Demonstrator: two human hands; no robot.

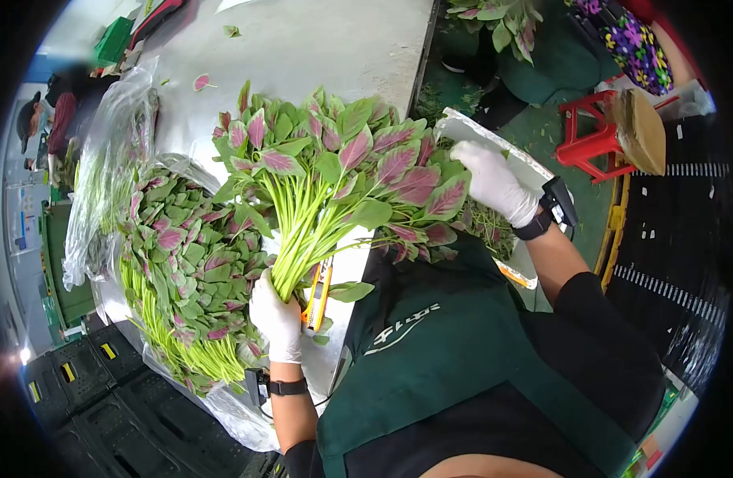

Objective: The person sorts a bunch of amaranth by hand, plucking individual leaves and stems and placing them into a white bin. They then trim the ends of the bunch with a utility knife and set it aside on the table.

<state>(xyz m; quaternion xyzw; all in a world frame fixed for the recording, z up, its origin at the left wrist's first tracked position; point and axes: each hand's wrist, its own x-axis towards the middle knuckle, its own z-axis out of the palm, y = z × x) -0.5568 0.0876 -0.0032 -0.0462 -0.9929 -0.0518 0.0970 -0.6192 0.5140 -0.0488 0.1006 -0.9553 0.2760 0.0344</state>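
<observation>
A large bunch of leafy greens (334,175) with red-purple centred leaves fans out over the metal table. My left hand (275,319), in a white glove, is wrapped round the lower ends of its pale green stems. Just right of that hand lies an orange utility knife (318,295), with a loose leaf beside it. My right hand (494,183), also gloved in white, is at the right edge of the leaves, over a white box (533,171) holding stems and scraps. Its fingertips are partly hidden by leaves, so its grip is unclear.
A pile of similar greens (191,271) lies on the left, beside clear plastic wrap (111,167). Black crates (87,398) stand at lower left. A red stool (593,139) with cardboard is at the right. Other people are at upper left and upper right.
</observation>
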